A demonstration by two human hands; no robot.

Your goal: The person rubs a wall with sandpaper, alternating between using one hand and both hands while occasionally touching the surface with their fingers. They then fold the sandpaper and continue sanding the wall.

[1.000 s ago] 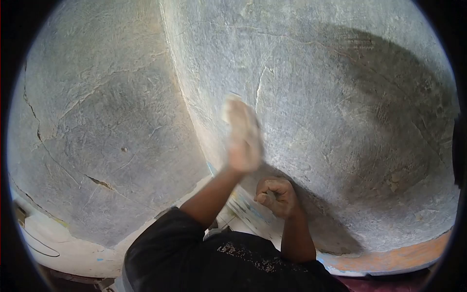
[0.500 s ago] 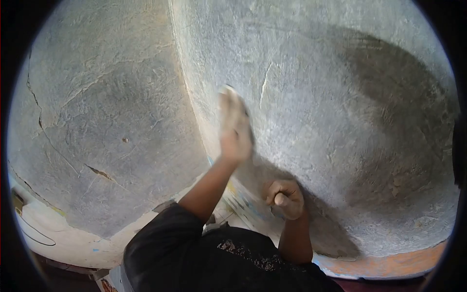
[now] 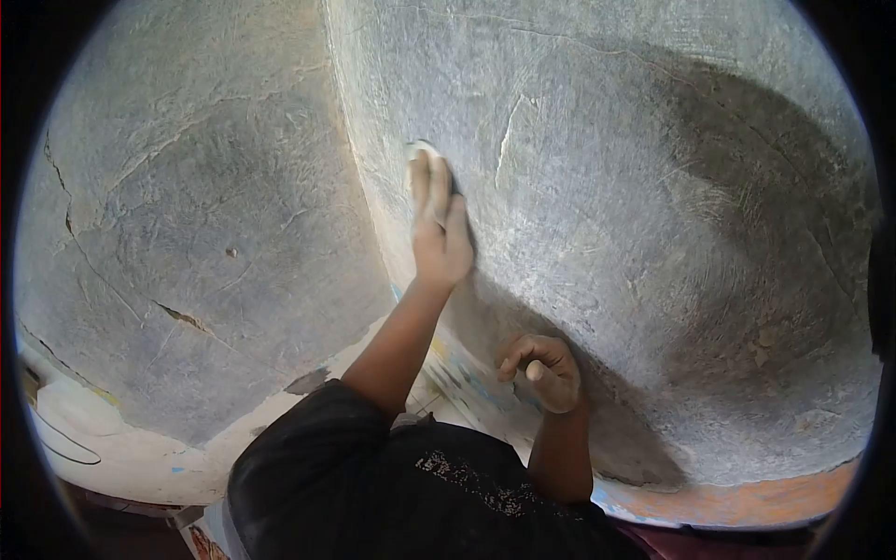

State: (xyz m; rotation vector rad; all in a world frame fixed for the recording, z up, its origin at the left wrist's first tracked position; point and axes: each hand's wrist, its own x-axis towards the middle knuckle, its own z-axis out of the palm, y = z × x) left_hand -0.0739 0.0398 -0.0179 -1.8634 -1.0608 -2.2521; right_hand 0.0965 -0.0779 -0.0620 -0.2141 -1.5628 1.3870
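Note:
My left hand (image 3: 441, 229) lies flat along the rough grey wall (image 3: 597, 187), fingers pointing up, close to the corner. Under its fingers is a thin flat piece with a pale edge (image 3: 423, 147), which shows just past the fingertips. The palm hides most of that piece, so its kind is unclear. Lower down, my right hand (image 3: 546, 371) hovers near the wall with loosely curled fingers. Its thumb stands apart from them, and nothing shows in its grasp.
A second grey wall (image 3: 233, 205) with cracks and a small hole meets the first at the corner on the left. Bare pale and orange bands (image 3: 728, 504) run along the bottom. A dark cable (image 3: 70, 457) hangs at lower left.
My left hand has slid a little up and left along the wall with the flat piece. The right hand's fingers have loosened slightly from a tighter curl.

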